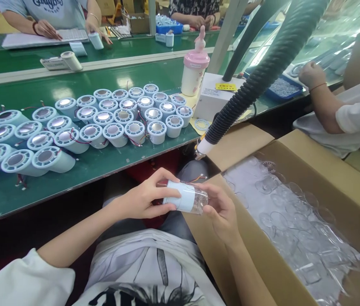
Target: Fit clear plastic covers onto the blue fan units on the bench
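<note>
The pale blue cylinder (178, 199) with a clear cap (198, 203) on its right end lies sideways above our lap, below the tabletop's (103, 163) near edge. Its long axis runs left to right between our hands. Our left hand (144, 196) wraps the blue body; our right hand (220, 208) pinches the clear cap. The cardboard box (295, 153) of clear caps sits just right of us.

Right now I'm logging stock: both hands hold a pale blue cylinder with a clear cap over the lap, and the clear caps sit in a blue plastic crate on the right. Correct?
Not quite. In the head view, the left hand and right hand do hold the pale blue cylinder with its clear cap, but the spare clear caps lie in a cardboard box, not a blue crate.
</note>
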The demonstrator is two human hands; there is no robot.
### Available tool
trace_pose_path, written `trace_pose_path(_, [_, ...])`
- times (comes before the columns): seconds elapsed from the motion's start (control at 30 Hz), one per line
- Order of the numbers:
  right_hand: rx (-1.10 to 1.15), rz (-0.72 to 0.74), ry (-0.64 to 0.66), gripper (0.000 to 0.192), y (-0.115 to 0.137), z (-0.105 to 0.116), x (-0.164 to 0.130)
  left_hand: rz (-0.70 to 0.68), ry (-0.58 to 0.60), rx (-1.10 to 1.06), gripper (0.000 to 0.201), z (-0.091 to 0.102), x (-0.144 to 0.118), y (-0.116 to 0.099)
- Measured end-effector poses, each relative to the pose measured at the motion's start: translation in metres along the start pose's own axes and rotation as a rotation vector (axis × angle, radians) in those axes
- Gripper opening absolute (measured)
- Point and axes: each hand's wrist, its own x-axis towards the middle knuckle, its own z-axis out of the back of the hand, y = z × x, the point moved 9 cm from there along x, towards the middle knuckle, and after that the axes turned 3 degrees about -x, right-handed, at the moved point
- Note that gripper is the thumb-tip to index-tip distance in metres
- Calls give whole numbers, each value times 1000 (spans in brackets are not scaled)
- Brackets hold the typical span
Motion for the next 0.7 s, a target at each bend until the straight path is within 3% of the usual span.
trace_pose_path(0.27, [-39,16,-1,31,0,0,-4,-3,49,12,13,-4,0,-3])
trace_pose_path(0.5, [-28,-4,-14,31,2,1,-4,-19,6,38,24,0,1,-4])
trace_pose_path(0.7, [-36,3,-16,32,2,1,-4,6,51,21,13,-2,-1,-3])
